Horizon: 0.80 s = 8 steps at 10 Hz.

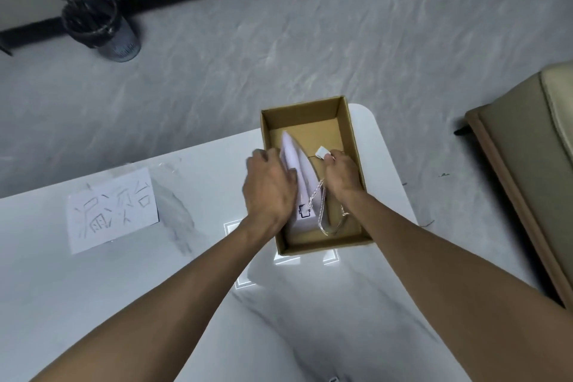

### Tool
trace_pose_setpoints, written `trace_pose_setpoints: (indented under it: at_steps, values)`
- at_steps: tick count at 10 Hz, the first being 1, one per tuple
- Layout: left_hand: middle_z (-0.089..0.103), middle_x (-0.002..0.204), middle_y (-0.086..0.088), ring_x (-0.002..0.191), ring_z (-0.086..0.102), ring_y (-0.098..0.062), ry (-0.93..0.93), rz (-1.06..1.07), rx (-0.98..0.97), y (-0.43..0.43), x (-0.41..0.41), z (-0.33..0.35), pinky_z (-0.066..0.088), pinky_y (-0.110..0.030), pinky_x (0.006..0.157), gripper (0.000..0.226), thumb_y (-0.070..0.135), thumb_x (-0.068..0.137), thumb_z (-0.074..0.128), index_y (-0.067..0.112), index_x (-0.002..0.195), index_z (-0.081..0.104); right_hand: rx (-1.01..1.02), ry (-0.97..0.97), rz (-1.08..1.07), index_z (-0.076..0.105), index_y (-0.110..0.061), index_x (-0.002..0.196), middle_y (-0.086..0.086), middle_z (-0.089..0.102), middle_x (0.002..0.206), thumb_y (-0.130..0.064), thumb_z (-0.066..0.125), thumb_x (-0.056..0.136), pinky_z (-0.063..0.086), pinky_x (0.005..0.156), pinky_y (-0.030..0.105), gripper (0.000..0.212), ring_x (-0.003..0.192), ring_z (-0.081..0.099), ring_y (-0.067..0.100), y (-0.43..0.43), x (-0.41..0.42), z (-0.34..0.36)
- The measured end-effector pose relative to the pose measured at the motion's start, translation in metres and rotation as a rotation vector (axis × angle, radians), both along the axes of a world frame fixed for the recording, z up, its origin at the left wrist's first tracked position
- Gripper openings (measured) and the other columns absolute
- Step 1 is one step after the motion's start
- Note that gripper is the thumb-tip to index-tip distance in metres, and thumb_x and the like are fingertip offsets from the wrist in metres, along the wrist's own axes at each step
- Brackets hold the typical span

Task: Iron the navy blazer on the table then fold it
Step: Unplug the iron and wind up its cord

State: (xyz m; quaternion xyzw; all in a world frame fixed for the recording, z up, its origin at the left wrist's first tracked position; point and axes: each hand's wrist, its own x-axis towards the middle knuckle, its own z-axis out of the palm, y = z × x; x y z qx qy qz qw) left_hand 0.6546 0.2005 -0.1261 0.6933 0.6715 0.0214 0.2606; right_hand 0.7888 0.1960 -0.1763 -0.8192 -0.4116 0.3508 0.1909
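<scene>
We grip the iron in the cardboard box with our left hand; our right hand pinches its plug. The loose cord may snag the box on lifting (navy blazer: not in view).

The person's left hand and right hand are bare. The left forearm and right forearm are bare too, uncovered down to the view's bottom edge. Knuckles and tendons show on the left hand's back.
</scene>
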Motion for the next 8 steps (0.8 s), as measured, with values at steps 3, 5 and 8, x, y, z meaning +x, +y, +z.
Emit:
trace_pose_setpoints:
  at_steps: [3,5,8]
  values:
    - [0.057,0.120,-0.028,0.109,0.057,-0.044,-0.016,0.110,-0.325,-0.016,0.000,-0.011,0.044,-0.042,0.083,0.028,0.001,0.098,0.035,-0.004,0.125,0.039,-0.027,-0.327,0.033,0.027,-0.007,0.147,0.016,0.052,0.131,0.000,0.063,0.088,0.050,0.089,0.042,0.069,0.117,0.053,0.033,-0.046,0.033,0.013]
    - [0.056,0.120,-0.030,0.109,0.056,-0.046,-0.162,0.136,-0.362,-0.021,0.026,-0.014,0.044,-0.043,0.082,0.029,0.001,0.096,0.036,-0.005,0.124,0.040,0.015,-0.337,-0.007,0.041,-0.007,0.133,0.019,0.061,0.118,0.009,0.051,0.089,0.049,0.087,0.043,0.048,0.106,0.058,0.039,-0.042,0.063,0.012]
    - [0.055,0.133,-0.022,0.118,0.054,-0.038,-0.284,0.161,-0.475,-0.019,0.002,-0.003,0.044,-0.033,0.087,0.056,0.011,0.097,0.050,0.007,0.149,0.028,-0.046,-0.271,-0.049,0.046,-0.001,0.129,0.022,0.057,0.121,0.003,0.050,0.089,0.044,0.090,0.041,0.041,0.112,0.052,0.039,-0.041,0.060,0.028]
